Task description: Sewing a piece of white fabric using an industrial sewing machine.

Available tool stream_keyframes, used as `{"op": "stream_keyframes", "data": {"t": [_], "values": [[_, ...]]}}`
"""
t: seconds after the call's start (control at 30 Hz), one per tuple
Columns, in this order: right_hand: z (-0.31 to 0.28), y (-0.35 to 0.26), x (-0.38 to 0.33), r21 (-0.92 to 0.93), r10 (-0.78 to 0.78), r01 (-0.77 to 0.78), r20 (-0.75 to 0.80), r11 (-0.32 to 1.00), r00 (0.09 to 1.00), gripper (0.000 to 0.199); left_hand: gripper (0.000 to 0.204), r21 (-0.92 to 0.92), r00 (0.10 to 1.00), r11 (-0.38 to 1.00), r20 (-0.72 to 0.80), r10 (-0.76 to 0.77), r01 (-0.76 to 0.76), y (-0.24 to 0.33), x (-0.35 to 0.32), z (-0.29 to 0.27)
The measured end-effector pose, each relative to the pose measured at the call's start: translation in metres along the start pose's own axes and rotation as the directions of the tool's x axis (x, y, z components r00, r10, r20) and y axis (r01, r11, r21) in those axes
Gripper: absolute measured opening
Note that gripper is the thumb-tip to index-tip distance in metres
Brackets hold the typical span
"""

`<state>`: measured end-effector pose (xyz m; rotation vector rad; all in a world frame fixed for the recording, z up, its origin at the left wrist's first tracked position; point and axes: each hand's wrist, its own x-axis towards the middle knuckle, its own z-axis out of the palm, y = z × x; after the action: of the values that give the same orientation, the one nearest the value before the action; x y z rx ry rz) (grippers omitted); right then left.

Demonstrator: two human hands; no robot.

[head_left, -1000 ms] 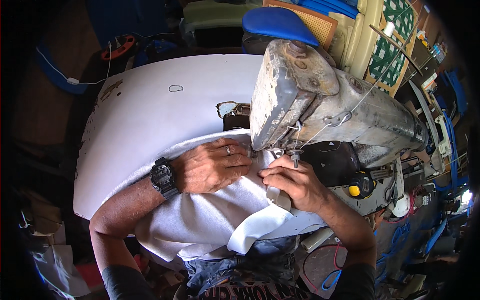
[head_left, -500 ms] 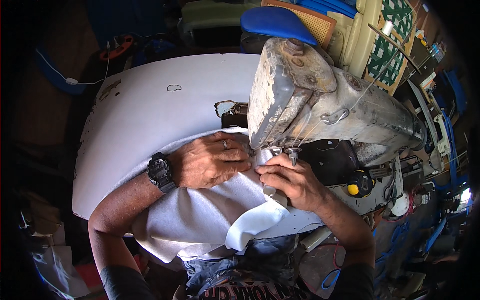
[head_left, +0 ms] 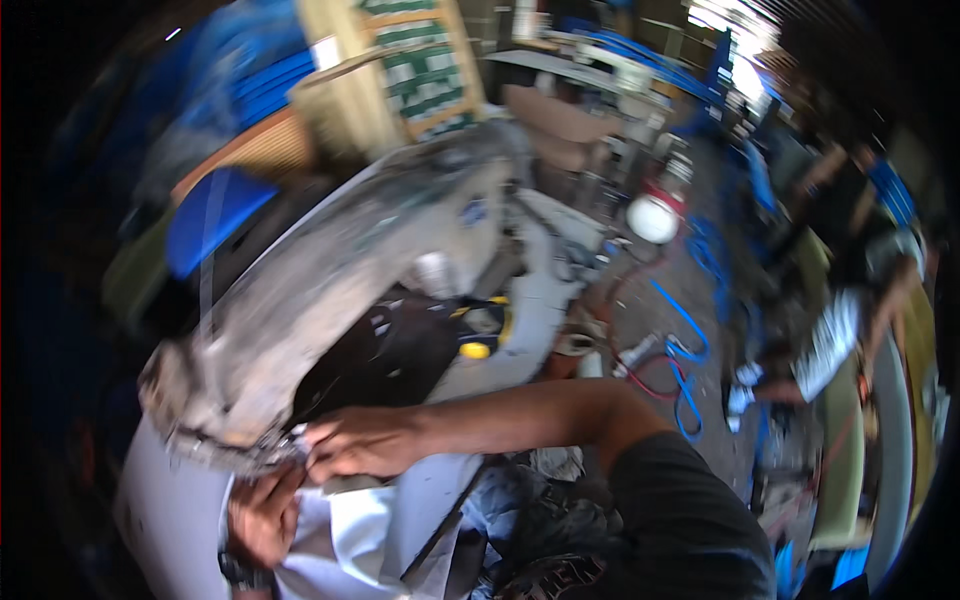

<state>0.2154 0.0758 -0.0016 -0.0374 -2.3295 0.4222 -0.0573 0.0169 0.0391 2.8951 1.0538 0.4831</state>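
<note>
The old, worn sewing machine (head_left: 370,235) stretches across the white table, its head end close over my hands. Below that head, a pale vinyl-like fabric (head_left: 345,535) hangs in folds toward my lap. My left hand (head_left: 265,518), with a dark watch at the wrist, lies curled on the fabric, fingers bent and pressed together. Close beside it, my right hand (head_left: 365,440) has its fingertips pinched at the fabric's edge under the machine head. Motion blur hides the needle area and the exact grip.
A black and yellow tape measure (head_left: 482,328) rests on the table (head_left: 525,335) behind the machine arm. Blue hose (head_left: 690,330) trails over the floor at the right. Another person (head_left: 850,320) in light shorts is bent over beside long upholstered pieces. A blue padded seat (head_left: 215,215) stands beyond the machine.
My view has swung to the right, so the machine and hands now appear farther left and another person shows. Both hands stay at the fabric by the machine head.
</note>
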Motion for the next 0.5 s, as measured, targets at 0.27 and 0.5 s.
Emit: {"op": "stream_keyframes", "data": {"t": [0.27,0.5], "values": [[0.006,0.003,-0.007,-0.154,0.036,-0.033,0.017,0.987,0.999,0.022,0.039,0.233,0.993,0.968,0.041,-0.111,0.098,0.045,-0.011,-0.027],[0.014,0.011,-0.011,-0.18,-0.009,0.01,0.008,0.984,1.0,0.026,0.04,0.14,0.994,0.984,-0.023,-0.103,0.105,0.037,0.028,-0.008]]}}
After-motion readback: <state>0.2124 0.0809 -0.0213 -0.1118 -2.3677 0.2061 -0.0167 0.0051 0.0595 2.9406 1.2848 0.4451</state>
